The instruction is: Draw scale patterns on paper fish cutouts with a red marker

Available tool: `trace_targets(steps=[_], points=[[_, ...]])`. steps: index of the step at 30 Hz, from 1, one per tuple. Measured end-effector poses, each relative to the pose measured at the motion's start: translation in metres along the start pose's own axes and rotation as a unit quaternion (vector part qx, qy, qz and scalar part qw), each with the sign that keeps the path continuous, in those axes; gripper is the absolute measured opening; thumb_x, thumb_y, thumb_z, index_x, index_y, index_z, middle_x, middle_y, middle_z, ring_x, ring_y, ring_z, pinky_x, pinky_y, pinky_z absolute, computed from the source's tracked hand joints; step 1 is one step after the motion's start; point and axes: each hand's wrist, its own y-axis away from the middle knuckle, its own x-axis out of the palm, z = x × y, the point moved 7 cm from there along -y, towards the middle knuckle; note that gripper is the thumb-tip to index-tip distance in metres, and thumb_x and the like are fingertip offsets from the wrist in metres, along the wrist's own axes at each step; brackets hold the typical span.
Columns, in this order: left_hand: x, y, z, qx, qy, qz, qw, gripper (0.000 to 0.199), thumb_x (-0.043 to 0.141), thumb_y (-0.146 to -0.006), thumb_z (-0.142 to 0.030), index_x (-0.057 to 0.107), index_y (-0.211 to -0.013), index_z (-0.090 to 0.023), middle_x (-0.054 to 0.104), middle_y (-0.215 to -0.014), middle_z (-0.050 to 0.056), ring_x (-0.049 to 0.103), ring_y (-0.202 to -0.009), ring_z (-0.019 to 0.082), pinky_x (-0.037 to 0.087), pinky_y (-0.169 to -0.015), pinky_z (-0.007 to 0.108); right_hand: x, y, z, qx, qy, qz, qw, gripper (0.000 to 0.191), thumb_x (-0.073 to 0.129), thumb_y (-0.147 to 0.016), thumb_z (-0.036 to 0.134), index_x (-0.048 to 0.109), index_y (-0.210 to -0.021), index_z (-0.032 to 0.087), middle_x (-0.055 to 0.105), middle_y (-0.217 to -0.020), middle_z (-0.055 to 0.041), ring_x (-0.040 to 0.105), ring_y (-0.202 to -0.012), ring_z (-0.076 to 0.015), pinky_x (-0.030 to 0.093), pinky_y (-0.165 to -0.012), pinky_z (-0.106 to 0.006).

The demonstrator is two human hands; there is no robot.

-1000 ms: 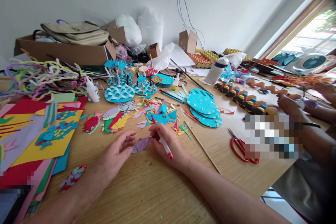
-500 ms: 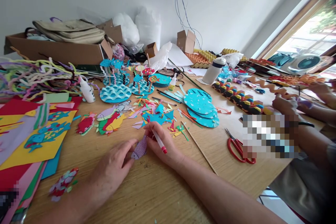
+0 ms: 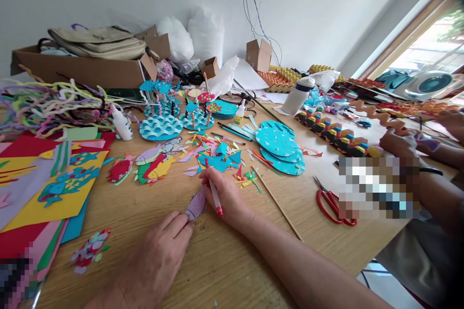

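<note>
A purple paper fish (image 3: 196,204) with drawn scales lies on the wooden table (image 3: 152,201) between my hands. My left hand (image 3: 163,246) has its fingers together, with the fingertips holding down the fish's head end. My right hand (image 3: 232,200) is closed around a marker (image 3: 214,187) with a pale barrel and red ends, beside the fish's tail. The marker's tip is hard to make out. Beyond my hands lie blue paper scraps (image 3: 221,160) and several coloured paper fish (image 3: 154,164).
Red-handled scissors (image 3: 331,205) and a thin wooden stick (image 3: 277,203) lie to the right, near blue paper discs (image 3: 279,142). Coloured paper sheets (image 3: 68,210) and small paper dots (image 3: 90,251) are at left. Another person's hand (image 3: 398,145) is at the right.
My left hand has turned and laid its fingers together over the fish's head, where thumb and finger pinched it before. The marker in my right hand stands a little steeper.
</note>
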Motion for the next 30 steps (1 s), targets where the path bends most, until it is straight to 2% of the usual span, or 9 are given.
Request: trace_targets(steps=[4, 7, 8, 10, 12, 15, 19, 24, 30], points=[[0.002, 0.002, 0.003, -0.017, 0.000, -0.022, 1.000, 0.041, 0.033, -0.081, -0.004, 0.059, -0.107, -0.020, 0.067, -0.098, 0.004, 0.062, -0.089, 0.017, 0.052, -0.083, 0.029, -0.029, 0.000, 0.011, 0.031, -0.034, -0.056, 0.997, 0.013, 0.050, -0.078, 0.018, 0.059, -0.087, 0.019, 0.061, -0.076, -0.0025, 0.056, -0.071, -0.0150, 0.043, -0.064, -0.025], [0.002, 0.002, 0.001, -0.021, 0.001, -0.037, 0.999, 0.040, 0.032, -0.082, -0.004, 0.058, -0.106, -0.021, 0.066, -0.098, 0.004, 0.062, -0.089, 0.017, 0.052, -0.081, 0.029, -0.046, 0.004, 0.031, 0.097, -0.170, 0.001, 0.981, 0.023, 0.041, -0.089, 0.032, 0.060, -0.090, 0.019, 0.061, -0.073, -0.0016, 0.058, -0.071, -0.0138, 0.044, -0.063, -0.023], [0.001, 0.002, 0.001, -0.023, 0.003, -0.037, 0.999, 0.039, 0.032, -0.082, -0.004, 0.058, -0.106, -0.021, 0.066, -0.098, 0.004, 0.062, -0.090, 0.018, 0.052, -0.082, 0.030, -0.051, 0.005, 0.039, 0.110, -0.202, 0.016, 0.973, 0.026, 0.038, -0.090, 0.033, 0.060, -0.089, 0.019, 0.060, -0.070, -0.0007, 0.058, -0.069, -0.0132, 0.045, -0.064, -0.024], [0.003, 0.001, 0.001, -0.031, 0.011, -0.027, 0.999, 0.039, 0.033, -0.081, -0.004, 0.058, -0.106, -0.021, 0.066, -0.099, 0.004, 0.061, -0.092, 0.019, 0.052, -0.083, 0.032, -0.055, 0.008, 0.050, 0.125, -0.223, 0.067, 0.964, 0.020, 0.040, -0.089, 0.029, 0.058, -0.091, 0.020, 0.059, -0.066, 0.0015, 0.057, -0.066, -0.0125, 0.044, -0.062, -0.023], [0.004, 0.000, 0.001, -0.044, 0.012, -0.019, 0.999, 0.040, 0.032, -0.080, -0.003, 0.059, -0.103, -0.020, 0.065, -0.097, 0.005, 0.061, -0.090, 0.019, 0.052, -0.082, 0.034, -0.052, 0.010, 0.047, 0.149, -0.231, 0.098, 0.956, 0.010, 0.044, -0.085, 0.022, 0.053, -0.088, 0.020, 0.058, -0.064, 0.0028, 0.055, -0.063, -0.0118, 0.043, -0.059, -0.023], [0.007, 0.000, 0.002, -0.066, 0.002, 0.002, 0.998, 0.040, 0.031, -0.081, -0.004, 0.061, -0.101, -0.021, 0.065, -0.096, 0.005, 0.061, -0.087, 0.019, 0.052, -0.080, 0.034, -0.036, 0.013, 0.024, 0.184, -0.252, 0.104, 0.944, 0.009, 0.046, -0.075, 0.013, 0.050, -0.079, 0.019, 0.057, -0.060, 0.0036, 0.053, -0.058, -0.0110, 0.041, -0.054, -0.021], [0.007, 0.001, 0.000, -0.063, -0.008, -0.003, 0.998, 0.036, 0.034, -0.084, -0.007, 0.061, -0.103, -0.021, 0.064, -0.095, 0.005, 0.060, -0.088, 0.019, 0.051, -0.080, 0.033, -0.024, 0.014, 0.001, 0.150, -0.194, 0.064, 0.967, 0.010, 0.048, -0.068, 0.011, 0.053, -0.073, 0.019, 0.054, -0.063, 0.0041, 0.048, -0.056, -0.0098, 0.035, -0.049, -0.019], [-0.003, 0.003, -0.002, -0.040, -0.009, -0.056, 0.998, 0.036, 0.037, -0.083, -0.008, 0.059, -0.107, -0.021, 0.063, -0.099, 0.004, 0.060, -0.091, 0.018, 0.050, -0.083, 0.030, -0.027, 0.017, 0.002, 0.113, -0.138, 0.064, 0.982, 0.007, 0.049, -0.068, 0.012, 0.051, -0.068, 0.019, 0.049, -0.058, 0.0048, 0.042, -0.052, -0.0091, 0.030, -0.047, -0.019], [-0.010, 0.002, -0.004, -0.020, -0.032, -0.076, 0.996, 0.035, 0.037, -0.081, -0.007, 0.059, -0.106, -0.020, 0.063, -0.104, 0.005, 0.060, -0.092, 0.017, 0.049, -0.083, 0.027, -0.019, 0.018, -0.002, 0.108, -0.107, 0.070, 0.986, 0.010, 0.049, -0.066, 0.009, 0.052, -0.067, 0.019, 0.052, -0.060, 0.0040, 0.044, -0.053, -0.0097, 0.031, -0.048, -0.019]])
